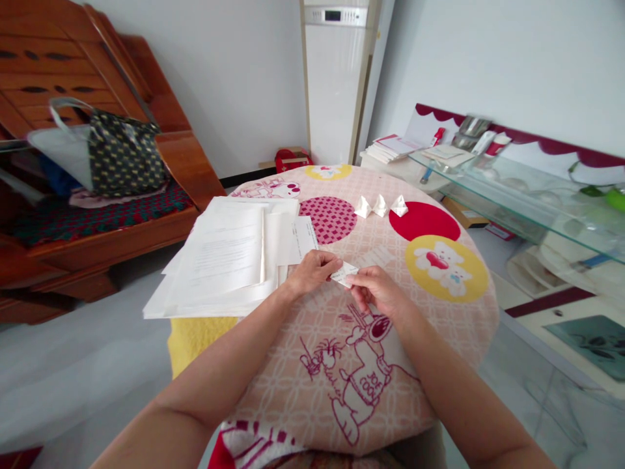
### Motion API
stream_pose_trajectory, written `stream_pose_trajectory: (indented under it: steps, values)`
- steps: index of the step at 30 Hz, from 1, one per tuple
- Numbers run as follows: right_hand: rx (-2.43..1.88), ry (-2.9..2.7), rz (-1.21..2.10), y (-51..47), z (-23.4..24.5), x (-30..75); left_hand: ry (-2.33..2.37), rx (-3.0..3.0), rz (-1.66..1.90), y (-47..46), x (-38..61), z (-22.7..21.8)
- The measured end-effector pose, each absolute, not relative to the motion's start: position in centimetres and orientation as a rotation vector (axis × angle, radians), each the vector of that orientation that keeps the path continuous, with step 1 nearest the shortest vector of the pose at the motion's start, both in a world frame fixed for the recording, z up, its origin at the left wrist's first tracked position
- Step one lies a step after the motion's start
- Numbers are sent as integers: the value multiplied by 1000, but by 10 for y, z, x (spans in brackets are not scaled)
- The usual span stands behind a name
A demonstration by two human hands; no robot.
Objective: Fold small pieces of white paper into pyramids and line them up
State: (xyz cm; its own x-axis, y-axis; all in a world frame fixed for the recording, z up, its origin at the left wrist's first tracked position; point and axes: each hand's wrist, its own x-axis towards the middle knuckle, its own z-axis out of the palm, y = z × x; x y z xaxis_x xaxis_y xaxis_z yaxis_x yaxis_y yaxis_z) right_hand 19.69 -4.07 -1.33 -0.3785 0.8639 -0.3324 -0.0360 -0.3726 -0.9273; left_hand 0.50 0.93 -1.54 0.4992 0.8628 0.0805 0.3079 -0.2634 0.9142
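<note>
Between my two hands is a small folded piece of white paper (344, 273) with print on it, held just above the patterned tablecloth (293, 365). My left hand (315, 272) pinches its left corner. The fingers of my right hand (375, 286) are closed on its right edge. Left of my hands lies a stack of white paper sheets (224, 254), some printed, with a small printed slip (305, 236) at its right side. Farther back on the cloth stand three small folded paper shapes (379, 206) in a row.
To the right is a glass-topped stand (527, 202) with papers, metal tins and a cup. A wooden bench (180, 163) with a dark patterned bag (124, 153) is at the left. Behind the table are a red bag (293, 159) and a tall white air conditioner (332, 85).
</note>
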Motion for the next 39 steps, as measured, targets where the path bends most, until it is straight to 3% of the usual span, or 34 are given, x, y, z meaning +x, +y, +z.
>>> stream_pose_trajectory:
  steps: [6,12,21,27,39]
  values:
    - [-1257,-1179,1777,-40,-14,198,979,1881,682,7,5,-14]
    - [-1474,-1318,1517,-38,-16,204,1081,2056,647,4,11,-15]
    - [-1701,-1826,629,-29,-27,205,1235,2248,701,1,18,-32]
    - [-1546,-2035,572,-33,-26,208,1041,2343,575,-1,13,-24]
    - [-1398,-2066,798,-36,-17,219,1026,2210,527,2,8,-22]
